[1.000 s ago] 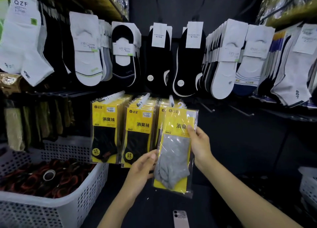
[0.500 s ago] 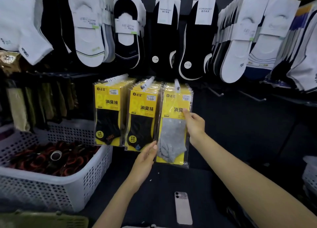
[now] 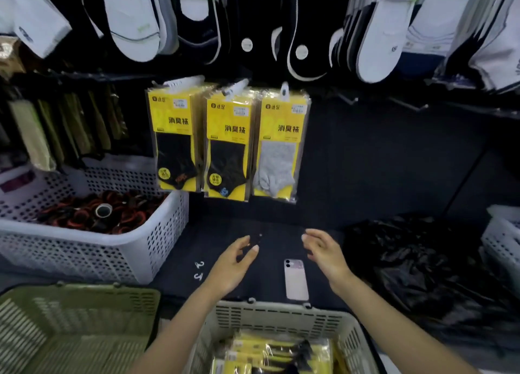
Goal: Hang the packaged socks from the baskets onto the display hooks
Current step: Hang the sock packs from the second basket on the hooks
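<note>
A: Where are the sock packs [image 3: 270,351]?
B: In the basket [image 3: 281,314], below the left hand [image 3: 230,264] and right hand [image 3: 326,252], which hover empty, fingers loosely spread.
A: How do they handle?
B: Light, floppy, slick film, I'd judge. Pinch the stiff yellow card top.

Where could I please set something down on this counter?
Bare counter lies below the hanging yellow packs, between the white basket and the black bag. Phone and hooks sit nearer; the green basket and beige basket crowd the front.
</note>
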`<move>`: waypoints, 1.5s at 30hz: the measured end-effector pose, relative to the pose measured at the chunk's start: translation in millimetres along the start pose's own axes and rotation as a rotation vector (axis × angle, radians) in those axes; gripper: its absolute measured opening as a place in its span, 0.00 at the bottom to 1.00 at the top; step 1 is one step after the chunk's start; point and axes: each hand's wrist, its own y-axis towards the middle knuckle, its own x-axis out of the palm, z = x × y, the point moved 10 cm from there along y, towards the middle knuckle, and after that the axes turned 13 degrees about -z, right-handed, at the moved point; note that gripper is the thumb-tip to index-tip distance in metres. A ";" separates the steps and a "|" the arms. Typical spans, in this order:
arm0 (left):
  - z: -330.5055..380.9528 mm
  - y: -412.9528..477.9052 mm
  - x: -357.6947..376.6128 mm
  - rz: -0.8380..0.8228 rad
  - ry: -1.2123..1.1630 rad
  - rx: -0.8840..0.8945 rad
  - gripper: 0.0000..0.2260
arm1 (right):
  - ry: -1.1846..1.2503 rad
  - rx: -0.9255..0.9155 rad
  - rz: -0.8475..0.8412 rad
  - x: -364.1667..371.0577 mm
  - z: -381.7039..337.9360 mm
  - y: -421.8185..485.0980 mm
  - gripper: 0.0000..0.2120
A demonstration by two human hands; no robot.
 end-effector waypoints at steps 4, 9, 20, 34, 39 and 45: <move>-61.1 -25.4 29.7 -0.064 0.100 -0.162 0.27 | -0.055 0.194 -0.016 -3.9 97.3 -39.9 0.10; -133.2 -67.6 65.0 -0.033 0.189 -0.302 0.20 | -0.209 0.446 0.048 -27.1 201.5 -101.0 0.18; -200.0 -120.4 110.8 -0.031 0.110 -0.505 0.35 | -0.145 0.686 -0.077 -3.3 271.9 -154.8 0.44; -170.5 -112.0 81.1 0.437 -0.592 -0.509 0.46 | 0.320 0.358 -0.051 2.3 174.5 -108.5 0.36; -104.6 -77.2 105.7 0.059 -1.028 -0.255 0.30 | 0.481 0.319 -0.121 18.9 160.1 -105.6 0.49; -68.9 -75.2 59.9 0.227 -0.692 -0.076 0.11 | 0.150 0.103 -0.057 4.6 120.6 -97.8 0.43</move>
